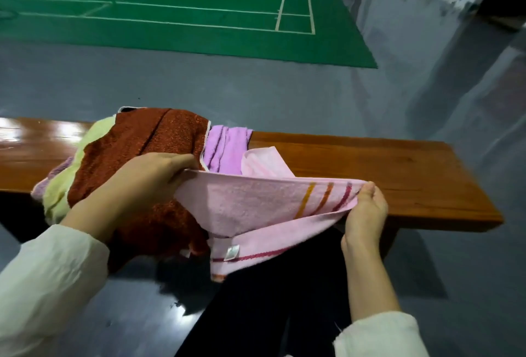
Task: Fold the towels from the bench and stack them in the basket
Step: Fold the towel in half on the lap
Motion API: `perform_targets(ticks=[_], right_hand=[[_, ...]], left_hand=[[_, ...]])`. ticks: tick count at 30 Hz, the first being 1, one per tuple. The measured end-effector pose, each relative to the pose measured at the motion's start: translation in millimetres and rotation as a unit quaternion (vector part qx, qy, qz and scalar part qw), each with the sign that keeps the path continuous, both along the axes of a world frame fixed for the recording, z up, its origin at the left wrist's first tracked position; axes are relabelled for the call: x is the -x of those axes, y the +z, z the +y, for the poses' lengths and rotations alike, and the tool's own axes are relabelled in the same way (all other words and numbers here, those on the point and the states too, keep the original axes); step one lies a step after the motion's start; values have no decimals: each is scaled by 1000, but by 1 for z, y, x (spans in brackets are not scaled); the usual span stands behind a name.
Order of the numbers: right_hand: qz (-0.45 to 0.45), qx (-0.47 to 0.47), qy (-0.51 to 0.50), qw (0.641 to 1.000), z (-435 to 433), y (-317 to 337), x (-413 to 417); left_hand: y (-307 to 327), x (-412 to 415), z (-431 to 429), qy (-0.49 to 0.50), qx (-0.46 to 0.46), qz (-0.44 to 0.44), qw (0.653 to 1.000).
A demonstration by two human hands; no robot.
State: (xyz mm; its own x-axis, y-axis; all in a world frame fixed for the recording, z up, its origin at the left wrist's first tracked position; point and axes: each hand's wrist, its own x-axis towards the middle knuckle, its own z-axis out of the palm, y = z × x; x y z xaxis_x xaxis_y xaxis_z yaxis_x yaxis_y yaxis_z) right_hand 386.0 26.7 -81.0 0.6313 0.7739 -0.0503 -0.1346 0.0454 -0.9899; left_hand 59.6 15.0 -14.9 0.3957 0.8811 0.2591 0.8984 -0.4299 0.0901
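Pink towel: striped, stretched level between both hands over the counter's near edge, its lower fold hanging.
Left hand: fingers curled round the towel's left end.
Right hand: fingers pinching the striped right end.
Counter: glossy wood.
Heap on its left part: rust-red towel, purple towel, yellow-green towel.

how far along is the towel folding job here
Done: nothing visible; no folded towel or basket is in view. In hand: the left hand and right hand pinch the pink striped towel by its top edge, stretched between them. Left: the rust-red towel, yellow-green towel and purple towel lie heaped on the bench, unfolded.
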Motion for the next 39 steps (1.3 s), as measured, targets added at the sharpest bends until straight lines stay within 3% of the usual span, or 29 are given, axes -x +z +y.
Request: perform_targets(ticks=[3,5,7,9,13,15,16,18,22,25,29,32,35,39], right_hand=[[-3,-4,0,1000,2,11,0],[-5,-19,-5,1000,4,18,-1],[2,-30,-15,999,6,24,-5],[10,-33,-22,999,8,28,-9],[-15,-37,-16,999,16,34,-16],[-23,-45,-13,999,22,39,-16],[-25,-48,-12,998,26,41,-17],[-29,-48,-2,998,31,44,-16],[-56,-51,13,997,38,45,-13],[-67,-54,22,996,40,48,-13],[-99,-60,32,993,42,61,-8],[-144,-73,22,987,41,82,-8],[-191,-88,21,977,35,115,-12],[-225,-108,9,968,32,162,-20]], left_hand=[[6,3,2,0,-55,-24,998],[7,3,-1,2,-82,-115,990],[11,-1,-6,19,-40,-274,961],[15,-3,-12,24,34,-343,938],[23,-5,-20,-45,216,-286,933],[27,-10,-25,-84,285,-308,904],[29,-13,-26,-87,313,-318,891],[32,-14,-28,-66,319,-280,903],[40,-3,-17,39,125,-66,989],[42,2,-10,104,-47,-31,993],[49,4,-4,61,-135,59,987],[62,1,-1,26,-225,42,973],[84,2,2,60,-243,-40,967],[118,4,17,36,-262,-86,961]])
